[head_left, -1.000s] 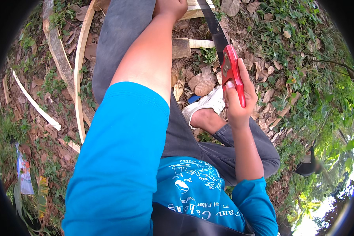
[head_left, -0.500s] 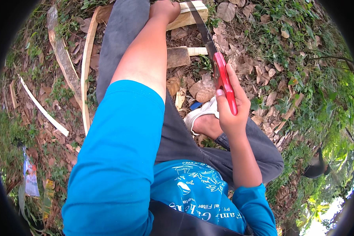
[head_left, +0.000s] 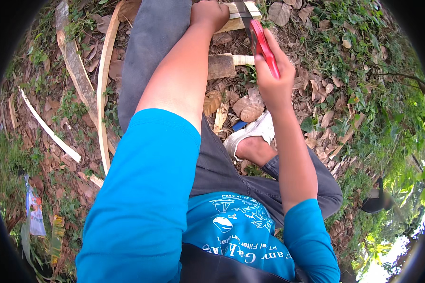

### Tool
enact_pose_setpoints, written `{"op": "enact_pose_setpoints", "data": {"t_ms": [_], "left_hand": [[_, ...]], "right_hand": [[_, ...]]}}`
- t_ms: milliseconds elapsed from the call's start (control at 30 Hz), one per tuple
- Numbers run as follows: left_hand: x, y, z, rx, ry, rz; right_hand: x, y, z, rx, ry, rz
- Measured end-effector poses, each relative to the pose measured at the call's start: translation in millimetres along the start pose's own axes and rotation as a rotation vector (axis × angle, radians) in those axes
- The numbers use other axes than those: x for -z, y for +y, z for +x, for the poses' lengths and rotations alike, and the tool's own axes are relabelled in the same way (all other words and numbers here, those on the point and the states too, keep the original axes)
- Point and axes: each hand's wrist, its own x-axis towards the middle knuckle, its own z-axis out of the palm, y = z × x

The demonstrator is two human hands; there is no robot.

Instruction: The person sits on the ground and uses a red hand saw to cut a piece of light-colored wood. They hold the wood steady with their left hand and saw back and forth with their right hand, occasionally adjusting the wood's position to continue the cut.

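Handsaw [head_left: 266,49]: clasped by right hand [head_left: 276,78].
Wood block [head_left: 246,23]: likely being sawn; steady stroke needed next.
Left hand [head_left: 210,16]: curled block-left, hold unclear.

saw [head_left: 261,40] across block [head_left: 233,22] — branch [head_left: 72,60] well left

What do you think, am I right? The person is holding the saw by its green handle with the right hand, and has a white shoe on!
Not quite: the head view shows that the handle is red, not green. The rest is right: the right hand holds the saw by it, and the shoe is white.
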Motion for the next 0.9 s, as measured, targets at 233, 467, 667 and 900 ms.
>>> {"op": "enact_pose_setpoints", "data": {"t_ms": [233,467,667,900], "left_hand": [[11.9,19.5,3.4,0.14,0.064,-0.153],[5.8,8.4,0.5,0.138,0.131,-0.158],[-3.2,5.3,-5.4,0.151,0.091,-0.109],[32.7,16.8,7.8,0.223,-0.035,-0.108]], "right_hand": [[-8.7,16.2,1.7,-0.021,0.049,0.144],[82.2,-71.1,-169.6,-0.287,-0.065,-0.127],[43.2,-29.9,-85.3,-0.16,-0.051,-0.049],[0.2,18.1,-15.1,-0.08,0.005,0.206]]}}
